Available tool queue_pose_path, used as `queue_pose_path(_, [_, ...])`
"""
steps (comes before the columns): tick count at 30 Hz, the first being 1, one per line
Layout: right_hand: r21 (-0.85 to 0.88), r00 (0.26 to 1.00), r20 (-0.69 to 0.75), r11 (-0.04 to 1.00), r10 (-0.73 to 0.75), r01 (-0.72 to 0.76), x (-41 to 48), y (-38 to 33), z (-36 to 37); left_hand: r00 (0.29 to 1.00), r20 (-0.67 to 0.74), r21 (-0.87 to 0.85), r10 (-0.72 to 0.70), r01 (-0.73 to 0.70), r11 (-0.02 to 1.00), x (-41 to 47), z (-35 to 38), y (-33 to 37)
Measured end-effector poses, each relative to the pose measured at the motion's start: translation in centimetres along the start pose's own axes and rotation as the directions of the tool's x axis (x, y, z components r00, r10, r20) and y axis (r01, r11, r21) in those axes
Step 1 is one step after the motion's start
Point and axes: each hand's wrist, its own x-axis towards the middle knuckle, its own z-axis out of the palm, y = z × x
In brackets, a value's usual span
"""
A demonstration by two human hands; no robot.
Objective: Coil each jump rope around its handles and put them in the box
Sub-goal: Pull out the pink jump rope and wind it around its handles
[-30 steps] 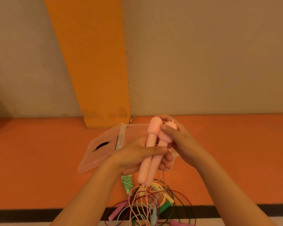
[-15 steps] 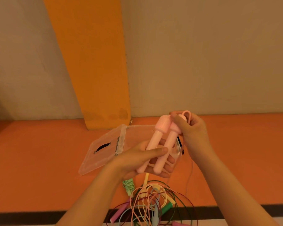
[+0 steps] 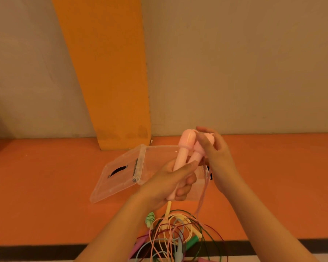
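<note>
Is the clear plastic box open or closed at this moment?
Open. Its lid is folded back and lies on the orange floor left of the clear box, leaving the box's top uncovered.

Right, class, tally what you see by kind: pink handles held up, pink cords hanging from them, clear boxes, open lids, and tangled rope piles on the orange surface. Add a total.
Pink handles: 2
Pink cord: 1
Clear box: 1
Open lid: 1
Tangled rope pile: 1
Total: 6
</note>
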Motion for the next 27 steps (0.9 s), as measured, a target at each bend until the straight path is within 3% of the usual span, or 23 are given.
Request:
queue_pose_path(4, [-0.234,0.983,0.148,0.969,0.111,-0.074,-0.5,1.4,0.6,0.985,-0.141,0.035,0.104,-0.100,0.994,0.4,0.0,-0.1])
queue_pose_path(8, [-0.381,0.954,0.237,0.921,0.181,-0.080,-1.4,2.6,1.5,0.906,-0.355,0.011,0.232,-0.244,0.970,1.1,-1.2,0.5])
queue_pose_path(13, [-0.480,0.949,0.264,0.877,0.173,-0.026,-1.7,2.7,2.1,0.850,-0.435,0.207,0.296,-0.226,0.952,1.1,-2.4,0.3])
queue_pose_path(17, [-0.541,0.949,0.284,0.840,0.136,0.041,-1.7,2.9,1.9,0.872,-0.400,0.232,0.283,-0.202,0.951,0.9,-2.7,-0.1])
queue_pose_path(22, [-0.480,0.926,0.343,0.877,0.156,0.030,-1.6,2.3,1.4,0.958,-0.235,0.000,0.165,-0.169,0.986,0.1,-3.2,0.7])
queue_pose_path(27, [-0.552,0.902,0.351,0.834,0.251,-0.017,-1.7,3.1,0.5,0.990,-0.125,0.115,0.062,-0.047,0.992,-0.4,-3.8,0.4])
